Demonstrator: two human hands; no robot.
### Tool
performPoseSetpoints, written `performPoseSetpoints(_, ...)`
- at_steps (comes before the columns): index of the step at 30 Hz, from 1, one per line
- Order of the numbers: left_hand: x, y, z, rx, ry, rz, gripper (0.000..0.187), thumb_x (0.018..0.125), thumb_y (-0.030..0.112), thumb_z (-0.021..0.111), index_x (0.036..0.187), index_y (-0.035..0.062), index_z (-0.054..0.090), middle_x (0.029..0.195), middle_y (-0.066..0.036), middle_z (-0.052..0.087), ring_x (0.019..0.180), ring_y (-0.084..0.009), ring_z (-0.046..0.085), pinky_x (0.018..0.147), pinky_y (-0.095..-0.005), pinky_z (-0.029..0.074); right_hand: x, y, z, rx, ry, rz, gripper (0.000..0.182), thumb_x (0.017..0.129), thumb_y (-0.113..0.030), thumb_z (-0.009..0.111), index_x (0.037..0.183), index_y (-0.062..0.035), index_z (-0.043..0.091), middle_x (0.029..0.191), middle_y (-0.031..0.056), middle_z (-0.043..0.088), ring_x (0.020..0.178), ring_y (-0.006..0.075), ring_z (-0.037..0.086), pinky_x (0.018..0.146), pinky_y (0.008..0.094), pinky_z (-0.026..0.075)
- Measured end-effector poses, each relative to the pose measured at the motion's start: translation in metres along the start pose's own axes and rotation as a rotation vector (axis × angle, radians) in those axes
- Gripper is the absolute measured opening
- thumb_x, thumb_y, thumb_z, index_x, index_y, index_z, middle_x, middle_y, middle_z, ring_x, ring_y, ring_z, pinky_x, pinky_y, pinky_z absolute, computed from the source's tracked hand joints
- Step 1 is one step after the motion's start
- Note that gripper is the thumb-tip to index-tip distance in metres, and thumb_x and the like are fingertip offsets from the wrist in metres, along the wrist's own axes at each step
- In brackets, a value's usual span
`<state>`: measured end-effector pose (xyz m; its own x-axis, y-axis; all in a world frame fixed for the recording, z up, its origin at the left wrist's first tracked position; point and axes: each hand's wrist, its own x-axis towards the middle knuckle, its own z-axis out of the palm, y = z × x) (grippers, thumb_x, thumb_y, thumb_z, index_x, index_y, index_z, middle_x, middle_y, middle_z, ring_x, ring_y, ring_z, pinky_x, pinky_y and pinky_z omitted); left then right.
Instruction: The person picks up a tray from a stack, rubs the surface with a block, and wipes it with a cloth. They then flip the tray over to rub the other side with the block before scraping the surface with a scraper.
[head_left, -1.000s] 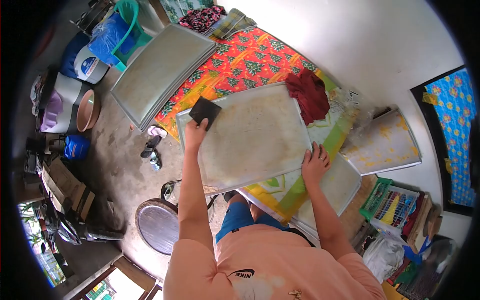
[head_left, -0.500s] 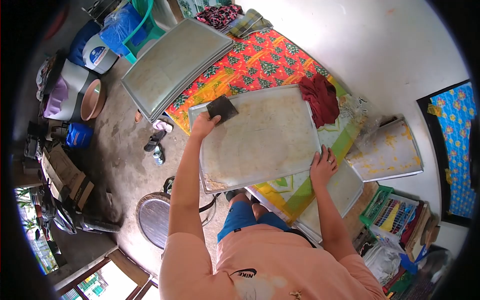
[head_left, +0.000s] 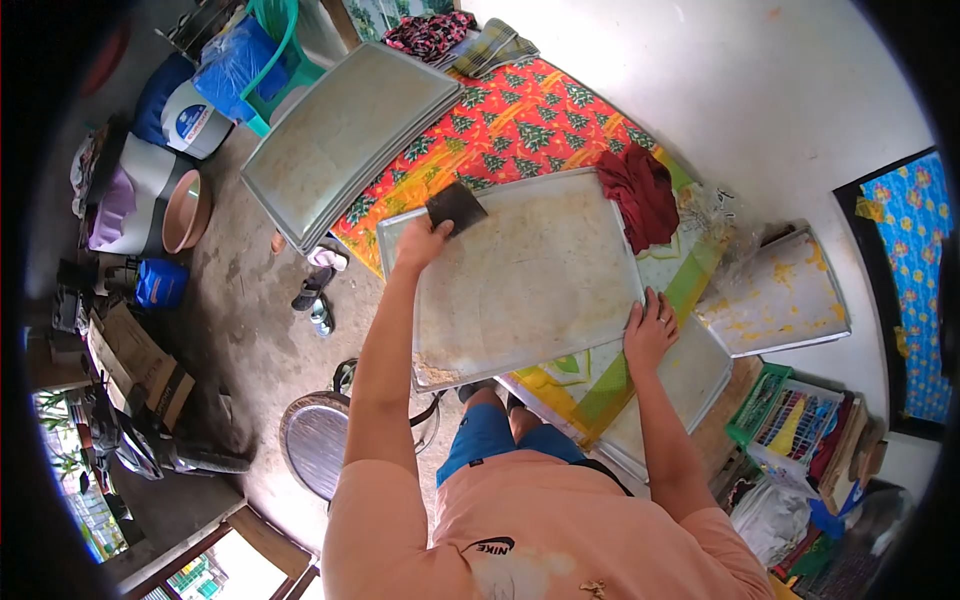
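A dark, flat square piece (head_left: 456,209) is pinched in my left hand (head_left: 422,243), lying against the upper left part of a worn metal tray (head_left: 530,270). My right hand (head_left: 650,328) grips the tray's right edge near its lower corner, the thumb at the rim and the fingers just outside it. Brownish residue (head_left: 432,373) shows at the tray's lower left corner. A dark red cloth (head_left: 638,198) lies over the upper right corner. Under the tray is a table with a red tree-patterned cover (head_left: 535,130) and a green and yellow one.
Stacked trays (head_left: 345,135) overhang the table's left end. Another tray (head_left: 780,295) with yellow marks leans by the wall. A round stool (head_left: 318,445) stands on the floor at lower left, footwear (head_left: 313,285) beyond it. A green basket (head_left: 762,405) is at the right.
My left hand has shifted slightly to the right across the tray with the dark square piece. My right hand stays at the tray's edge.
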<state>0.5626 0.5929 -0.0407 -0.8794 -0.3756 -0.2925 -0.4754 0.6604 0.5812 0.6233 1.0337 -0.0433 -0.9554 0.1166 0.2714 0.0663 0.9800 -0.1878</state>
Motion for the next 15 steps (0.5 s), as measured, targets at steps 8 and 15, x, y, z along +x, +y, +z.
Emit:
performPoseSetpoints(8, -0.001, 0.013, -0.002, 0.0, -0.037, -0.033, 0.051, 0.083, 0.052, 0.063, 0.101, 0.0054, 0.067, 0.1, -0.02, 0.068, 0.098, -0.0354, 0.064, 0.082, -0.0456, 0.049, 0.001, 0.001, 0.0, -0.012, 0.003, 0.001, 0.04, 0.094, -0.035, 0.051, 0.13, -0.0186, 0.055, 0.133, 0.0097, 0.051, 0.123, 0.0314, 0.044, 0.104, 0.0518, 0.028)
performPoseSetpoints(15, 0.001, 0.017, -0.001, 0.023, -0.038, -0.021, 0.052, 0.083, 0.053, 0.062, 0.101, 0.0051, 0.067, 0.099, -0.019, 0.068, 0.099, -0.0347, 0.065, 0.083, -0.0454, 0.048, 0.001, 0.001, 0.0, 0.002, 0.011, -0.011, 0.039, 0.094, -0.034, 0.051, 0.13, -0.0177, 0.055, 0.133, 0.0101, 0.051, 0.123, 0.0323, 0.043, 0.104, 0.0523, 0.028)
